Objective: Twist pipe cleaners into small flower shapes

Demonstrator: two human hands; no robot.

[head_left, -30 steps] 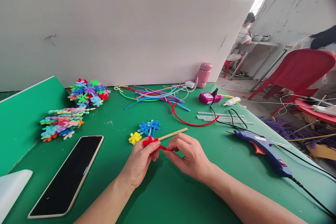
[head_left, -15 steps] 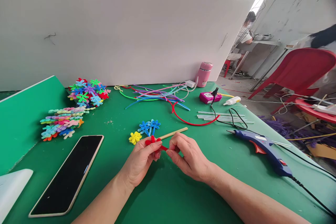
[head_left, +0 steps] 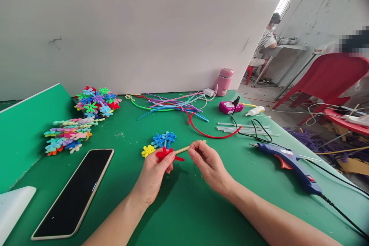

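My left hand (head_left: 152, 177) is closed on a red pipe-cleaner flower (head_left: 165, 153), pinching it between thumb and fingers. A short red end of it sticks out to the right. Just right of that end, my right hand (head_left: 211, 165) is curled with thumb and index finger close together; no object shows in it. A thin wooden stick (head_left: 182, 149) lies on the table behind both hands, partly hidden by them. Beyond my left hand lie a yellow pipe-cleaner flower (head_left: 148, 150) and blue pipe-cleaner flowers (head_left: 158, 140).
A phone (head_left: 73, 192) lies at left, near piled colourful flowers (head_left: 96, 102). Loose pipe cleaners (head_left: 175, 103) and a pink bottle (head_left: 224, 82) are at the back. A blue glue gun (head_left: 291, 161), its cord and clear glue sticks (head_left: 245, 128) lie at right. A person (head_left: 269, 42) sits beyond.
My right hand has let go of the red end and moved slightly right and up, away from it. The red flower has tilted a little in my left hand.
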